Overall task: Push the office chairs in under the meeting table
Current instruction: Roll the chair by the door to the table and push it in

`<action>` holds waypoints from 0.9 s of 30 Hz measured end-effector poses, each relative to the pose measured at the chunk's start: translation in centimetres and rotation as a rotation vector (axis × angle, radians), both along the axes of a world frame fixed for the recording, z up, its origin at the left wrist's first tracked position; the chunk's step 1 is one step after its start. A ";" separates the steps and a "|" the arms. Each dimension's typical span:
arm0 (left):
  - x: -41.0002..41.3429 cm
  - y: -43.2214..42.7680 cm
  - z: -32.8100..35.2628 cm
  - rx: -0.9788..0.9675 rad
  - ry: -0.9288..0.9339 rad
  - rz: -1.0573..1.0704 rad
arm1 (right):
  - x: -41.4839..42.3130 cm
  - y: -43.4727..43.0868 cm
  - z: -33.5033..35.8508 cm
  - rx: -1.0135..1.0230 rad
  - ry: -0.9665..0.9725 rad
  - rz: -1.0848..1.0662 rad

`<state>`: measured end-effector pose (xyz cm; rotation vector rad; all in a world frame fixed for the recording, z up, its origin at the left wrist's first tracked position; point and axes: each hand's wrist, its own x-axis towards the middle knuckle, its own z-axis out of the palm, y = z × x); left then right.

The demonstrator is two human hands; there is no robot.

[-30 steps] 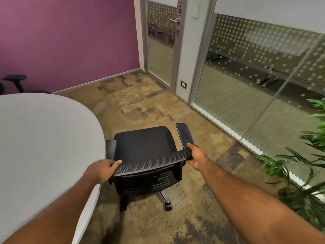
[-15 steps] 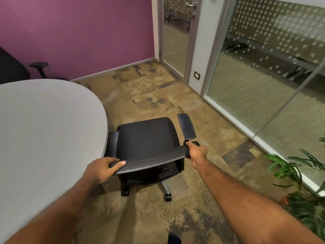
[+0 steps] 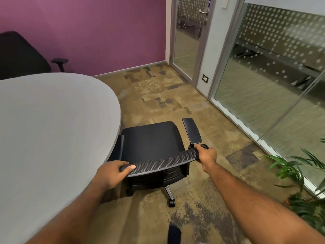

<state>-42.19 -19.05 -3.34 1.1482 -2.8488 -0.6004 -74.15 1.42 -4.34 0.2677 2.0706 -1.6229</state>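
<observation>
A black office chair (image 3: 151, 140) with a mesh backrest stands beside the curved right edge of the grey meeting table (image 3: 44, 129). Its left armrest touches or slips under the table rim; the seat is still out on the carpet. My left hand (image 3: 112, 173) grips the left end of the backrest's top edge. My right hand (image 3: 206, 155) grips the right end, just behind the right armrest. A second black chair (image 3: 21, 55) sits at the table's far side against the purple wall.
Glass partition walls and a glass door (image 3: 188, 41) run along the right. A potted plant (image 3: 302, 187) stands at the right near my arm. Patterned carpet (image 3: 158, 95) lies open beyond the chair. A dark shoe tip (image 3: 174, 233) shows at the bottom.
The chair has rolled forward and left along the table edge with both hands on its backrest. The view has swung left, bringing the second chair at the far side into sight.
</observation>
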 end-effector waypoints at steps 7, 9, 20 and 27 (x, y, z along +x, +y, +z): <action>4.8 5.8 -0.4 -0.103 0.054 -0.001 | 4.3 5.7 1.5 0.399 0.417 0.348; 6.1 7.4 -0.4 -0.125 0.054 0.006 | 5.3 7.1 1.9 0.456 0.535 0.486; 11.6 14.1 -0.7 -0.072 0.026 0.036 | 9.0 12.7 2.6 0.720 0.982 0.949; 13.0 17.6 0.5 -0.052 0.012 0.111 | 8.7 14.8 3.1 0.736 1.104 1.347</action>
